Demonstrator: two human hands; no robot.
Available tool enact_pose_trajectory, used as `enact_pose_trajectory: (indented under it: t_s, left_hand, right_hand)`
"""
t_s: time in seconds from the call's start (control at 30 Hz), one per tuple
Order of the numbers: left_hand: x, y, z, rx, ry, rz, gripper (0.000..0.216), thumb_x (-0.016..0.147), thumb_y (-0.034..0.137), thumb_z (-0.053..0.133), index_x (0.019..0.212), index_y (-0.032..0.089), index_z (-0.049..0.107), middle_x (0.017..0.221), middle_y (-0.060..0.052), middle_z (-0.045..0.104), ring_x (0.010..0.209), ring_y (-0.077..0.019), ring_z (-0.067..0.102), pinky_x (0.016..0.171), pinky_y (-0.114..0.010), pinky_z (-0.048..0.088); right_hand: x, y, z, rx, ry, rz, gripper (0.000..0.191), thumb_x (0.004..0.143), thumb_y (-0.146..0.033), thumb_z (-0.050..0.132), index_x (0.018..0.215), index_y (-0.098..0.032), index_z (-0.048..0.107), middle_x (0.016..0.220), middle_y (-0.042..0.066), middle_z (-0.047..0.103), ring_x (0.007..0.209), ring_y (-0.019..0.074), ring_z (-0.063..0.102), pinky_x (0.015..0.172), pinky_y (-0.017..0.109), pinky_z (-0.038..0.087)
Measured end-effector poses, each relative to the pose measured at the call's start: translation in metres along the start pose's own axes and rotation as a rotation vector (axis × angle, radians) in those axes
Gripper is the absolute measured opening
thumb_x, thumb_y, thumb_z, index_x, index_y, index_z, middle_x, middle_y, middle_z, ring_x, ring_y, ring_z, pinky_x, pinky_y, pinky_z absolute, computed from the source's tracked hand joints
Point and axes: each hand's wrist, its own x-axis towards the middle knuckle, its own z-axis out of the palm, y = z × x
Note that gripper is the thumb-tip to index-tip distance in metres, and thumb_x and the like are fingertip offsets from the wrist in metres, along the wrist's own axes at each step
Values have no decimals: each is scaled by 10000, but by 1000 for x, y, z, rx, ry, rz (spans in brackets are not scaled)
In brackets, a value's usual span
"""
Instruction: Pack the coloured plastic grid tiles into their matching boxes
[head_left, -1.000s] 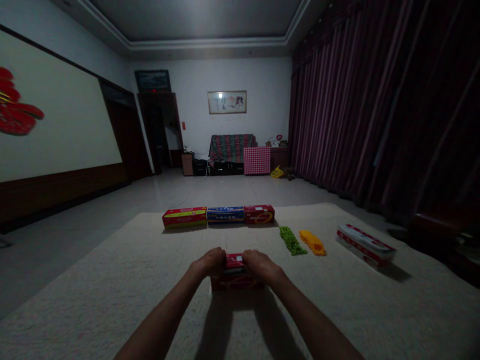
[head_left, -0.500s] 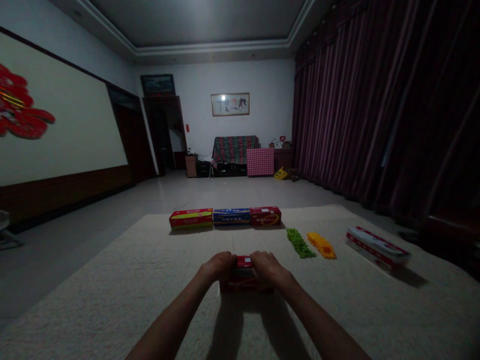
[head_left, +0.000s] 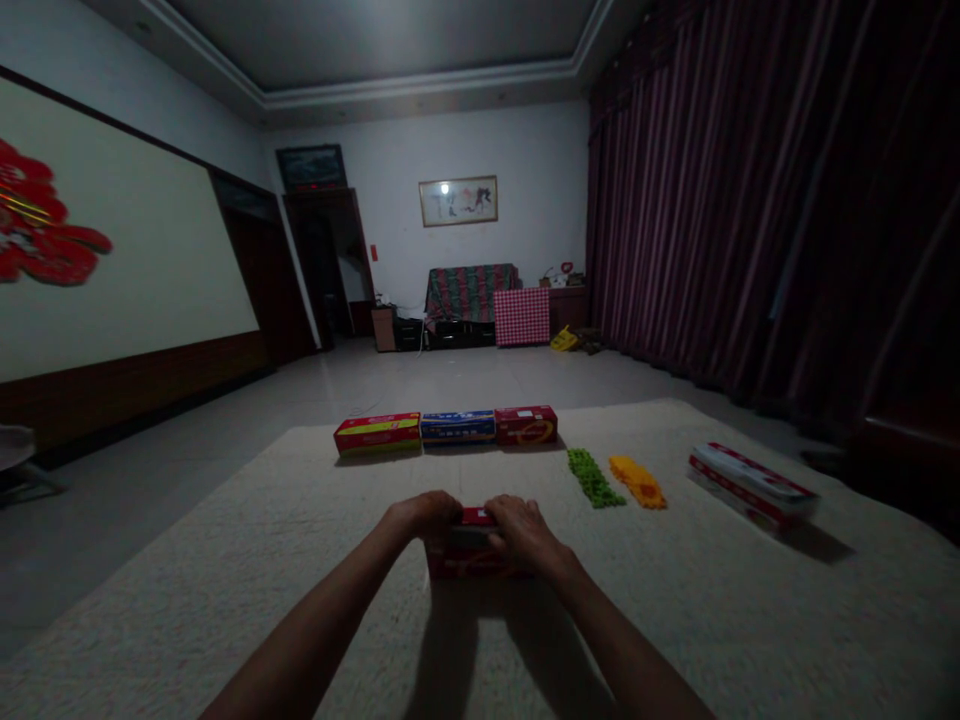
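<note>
A small red box (head_left: 471, 552) rests on the pale table surface (head_left: 225, 560) right in front of me. My left hand (head_left: 421, 518) curls over its left top edge and my right hand (head_left: 521, 528) curls over its right top edge, fingers closed on the box. Farther back, three boxes lie end to end in a row: a red and yellow box (head_left: 377, 433), a blue box (head_left: 457, 427) and a red box (head_left: 526, 424).
A green patch (head_left: 592, 477) and an orange patch (head_left: 637, 481) lie to the right of the row. A long red and white box (head_left: 752, 486) sits at far right. Beyond the table are the floor, a covered sofa (head_left: 470, 291) and dark curtains (head_left: 750, 220).
Both hands stay on the small red box. The view has shifted slightly and my fingers have drawn a little closer together over the box's top.
</note>
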Motion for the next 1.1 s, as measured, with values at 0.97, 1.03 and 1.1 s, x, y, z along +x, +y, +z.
enact_pose_trajectory:
  t_s: [0.97,1.03,1.1]
  left_hand:
    - [10,0,-20,-124,95,-168,314,789,93,594,1047,171,755,1016,-132,789,921,-266,745,789,-309,550]
    - [11,-7,-24,-132,120,-149,296,816,106,581,1053,158,752,1045,-137,783,964,-262,738,813,-295,544]
    - [14,-16,-26,-147,151,-126,305,836,117,571,1086,158,742,1102,-134,773,1008,-252,726,834,-280,536]
  right_hand:
    - [17,-1,-25,-3,170,-97,280,921,-147,531,1185,-175,620,1272,136,657,1243,281,552,1105,472,296]
    - [20,-3,-19,-3,336,-157,211,915,-152,563,1111,-182,635,1208,119,661,1169,265,562,1033,413,359]
    - [21,-5,-9,-9,439,-219,125,942,-147,541,999,-185,646,1079,99,673,1031,231,585,907,347,415]
